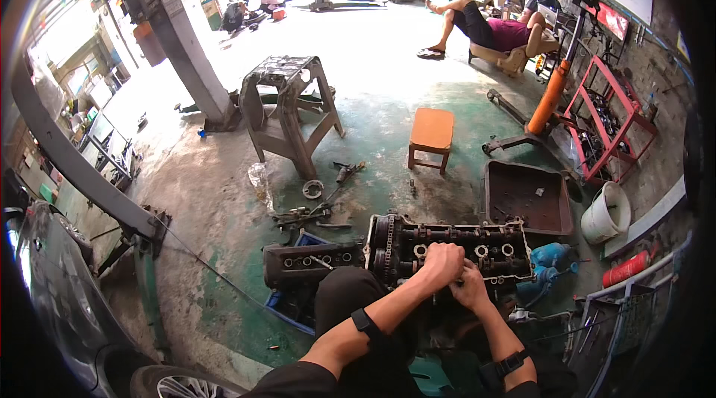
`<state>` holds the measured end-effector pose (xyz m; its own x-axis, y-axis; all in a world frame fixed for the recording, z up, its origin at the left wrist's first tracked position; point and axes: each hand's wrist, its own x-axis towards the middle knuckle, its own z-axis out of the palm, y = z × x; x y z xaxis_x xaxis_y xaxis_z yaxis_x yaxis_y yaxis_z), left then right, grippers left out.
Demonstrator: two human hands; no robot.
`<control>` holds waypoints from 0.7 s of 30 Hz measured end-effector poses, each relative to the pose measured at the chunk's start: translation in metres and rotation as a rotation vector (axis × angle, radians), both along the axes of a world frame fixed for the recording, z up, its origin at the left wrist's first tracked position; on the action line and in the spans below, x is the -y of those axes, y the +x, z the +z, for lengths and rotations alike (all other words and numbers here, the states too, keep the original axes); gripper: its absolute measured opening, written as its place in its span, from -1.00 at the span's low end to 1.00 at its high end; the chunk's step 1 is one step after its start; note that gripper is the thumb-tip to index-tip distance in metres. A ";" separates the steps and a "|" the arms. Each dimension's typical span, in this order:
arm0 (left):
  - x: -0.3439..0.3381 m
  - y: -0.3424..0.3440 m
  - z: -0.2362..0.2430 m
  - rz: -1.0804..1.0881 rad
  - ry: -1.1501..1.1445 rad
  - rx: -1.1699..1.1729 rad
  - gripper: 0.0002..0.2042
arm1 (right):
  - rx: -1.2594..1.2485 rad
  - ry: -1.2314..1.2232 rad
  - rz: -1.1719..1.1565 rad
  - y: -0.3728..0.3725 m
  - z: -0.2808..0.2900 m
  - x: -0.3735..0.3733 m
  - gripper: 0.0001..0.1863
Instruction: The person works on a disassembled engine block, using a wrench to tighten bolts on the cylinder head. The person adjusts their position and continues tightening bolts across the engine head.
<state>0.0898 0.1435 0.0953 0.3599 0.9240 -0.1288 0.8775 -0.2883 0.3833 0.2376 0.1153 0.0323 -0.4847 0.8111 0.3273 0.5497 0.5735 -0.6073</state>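
The engine lies at 4 o'clock from mid-view, the left hand clenched over its near side, contents hidden, and the right hand beside it at 4 o'clock, fingers bent, though whether it grips anything I cannot tell. The cover, at 9 o'clock over the blue tray, seems already off, baring the chain; work looks part-way, what remains unclear. Farther out are a brown tray at 2 o'clock and a stool at 12

Rough, oily-looking metal engine head
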 end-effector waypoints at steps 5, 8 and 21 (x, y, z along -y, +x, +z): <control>0.005 0.005 -0.019 -0.025 0.059 0.049 -0.82 | 0.161 0.103 0.063 0.027 0.003 0.014 -0.66; 0.005 0.012 -0.036 -0.083 0.037 0.072 -0.83 | 0.002 -0.052 0.063 0.039 0.000 0.023 -0.61; 0.005 0.019 -0.066 -0.104 0.225 0.155 -0.90 | 0.307 0.002 -0.185 0.078 0.013 -0.002 -0.86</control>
<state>0.1085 0.1386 0.0289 0.4540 0.8800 0.1394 0.7747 -0.4671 0.4262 0.3152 0.1170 0.0453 -0.4057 0.8939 0.1906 0.8010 0.4481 -0.3969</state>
